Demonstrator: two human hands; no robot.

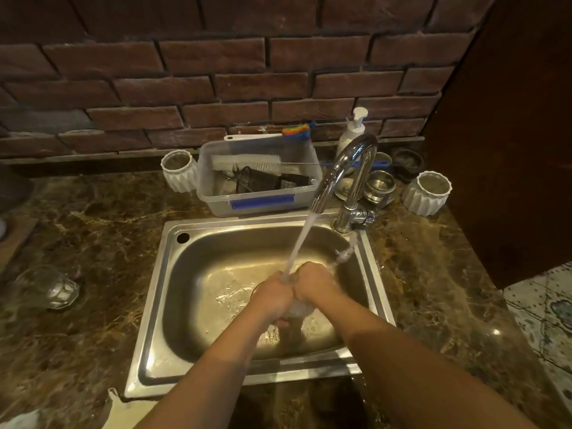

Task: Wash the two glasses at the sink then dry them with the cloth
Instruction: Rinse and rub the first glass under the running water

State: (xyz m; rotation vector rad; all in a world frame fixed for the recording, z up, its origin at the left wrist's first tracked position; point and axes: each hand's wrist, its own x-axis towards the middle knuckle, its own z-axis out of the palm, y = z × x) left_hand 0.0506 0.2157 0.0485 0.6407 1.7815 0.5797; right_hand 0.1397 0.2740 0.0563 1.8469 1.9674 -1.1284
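**sudsy_k:** Brick wall behind, dark marble counter [102,218], steel sink [161,305] sunk into it. Faucet [343,168] is running and the stream lands right where the person's two hands meet over the basin. Left hand [272,297] and right hand [315,284] are both curled shut around a glass [298,308], pressed together with it sandwiched between them. Only a foamy, clear bit of it peeks out below the knuckles.

**rinse_repeat:** Which way is it pointing?

**sudsy_k:** Hard to call. My guess is its long axis runs roughly up and down with the mouth toward the stream, but the hands hide the rim, so can't tell for sure.

**rinse_repeat:** And the second one?

**sudsy_k:** Other glass [51,287] sits on the counter well left of the sink, looks tipped on its side, mouth toward the far left. A pale cloth [21,419] is just visible at the bottom left corner.

**rinse_repeat:** Risks?

**sudsy_k:** Wet, soapy glass plus a steel basin right below. If the grip loosens it slips and cracks on the metal. The stream is strong too, so it could splash over onto the marble. And that lying-down glass could roll if it gets bumped while reaching for it.
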